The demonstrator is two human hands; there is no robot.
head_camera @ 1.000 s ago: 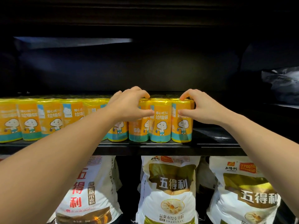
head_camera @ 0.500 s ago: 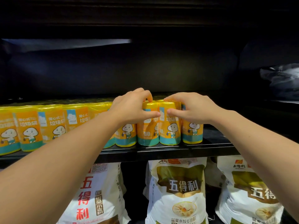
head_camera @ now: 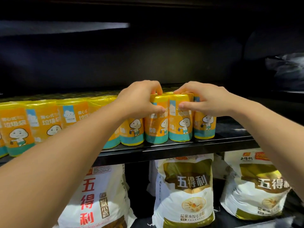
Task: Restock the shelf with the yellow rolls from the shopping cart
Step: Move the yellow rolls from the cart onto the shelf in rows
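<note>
Since half a second ago the right hand has slid a little further left, so both hands now sit close together over the same two rolls. The left hand is curled over the top of one yellow roll, fingers at its back edge and thumb pressed on its front label. The right hand grips the neighbouring roll likewise, fingertips on top, thumb on the front. The two rolls touch, upright, at the front of the black shelf. One more roll stands just right of the right thumb, partly under the palm. A row of rolls runs off left of the left wrist. White flour bags stand below both forearms.
</note>
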